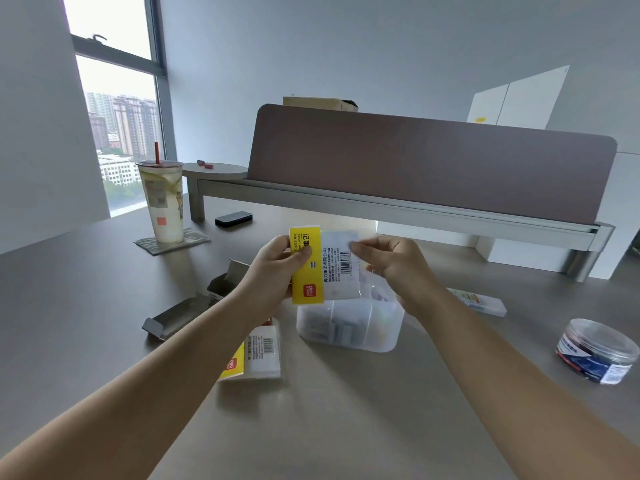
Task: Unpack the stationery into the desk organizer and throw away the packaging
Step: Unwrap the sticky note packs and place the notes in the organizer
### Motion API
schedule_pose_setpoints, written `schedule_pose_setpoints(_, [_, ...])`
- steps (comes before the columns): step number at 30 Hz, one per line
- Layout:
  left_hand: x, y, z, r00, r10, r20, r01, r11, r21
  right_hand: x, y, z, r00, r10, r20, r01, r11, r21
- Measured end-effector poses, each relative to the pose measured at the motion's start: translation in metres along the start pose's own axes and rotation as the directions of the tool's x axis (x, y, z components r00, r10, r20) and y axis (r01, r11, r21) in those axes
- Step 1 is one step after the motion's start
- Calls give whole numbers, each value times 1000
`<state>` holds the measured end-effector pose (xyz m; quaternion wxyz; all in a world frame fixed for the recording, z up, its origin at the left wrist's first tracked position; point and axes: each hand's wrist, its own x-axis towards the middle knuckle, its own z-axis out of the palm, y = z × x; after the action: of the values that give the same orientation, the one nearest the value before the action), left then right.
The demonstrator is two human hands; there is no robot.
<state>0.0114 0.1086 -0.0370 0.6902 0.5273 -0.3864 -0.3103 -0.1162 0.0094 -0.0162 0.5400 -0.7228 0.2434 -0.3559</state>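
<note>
A yellow-and-white sticky-note pack (pixel 329 268) in clear wrap is held up over the desk. My left hand (pixel 277 268) grips its yellow left side, thumb on the front. My right hand (pixel 388 261) pinches the wrap at the pack's upper right corner. Right below stands the translucent desk organizer (pixel 349 327) with small items inside. A second yellow-and-white pack (pixel 252 355) lies flat on the desk left of the organizer, partly under my left forearm. An opened grey cardboard box (pixel 194 303) lies further left. To the right sit a long white box (pixel 478 301) and a clear round tub (pixel 597 351).
An iced drink cup with a red straw (pixel 162 202) stands on a coaster at the back left. A black flat device (pixel 233 218) lies near a raised grey shelf and brown partition (pixel 429 168) across the back. The window is at the left.
</note>
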Motion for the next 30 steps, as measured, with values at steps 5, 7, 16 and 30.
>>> schedule_pose_setpoints(5, [18,-4,-6,998,-29,-55,26,999,-46,22,6,-4,997,76,-31,-71,990,124])
schedule_pose_setpoints(7, [24,-7,-10,995,-42,-93,37,998,-53,30,10,-8,995,83,-51,-75,986,152])
schedule_pose_setpoints(16, [43,-15,-28,979,-46,-199,23,993,-114,64,5,-29,987,-102,-125,82,983,-163])
schedule_pose_setpoints(30, [49,-23,-33,952,-103,-289,63,988,-143,69,8,-39,989,-77,125,135,813,-566])
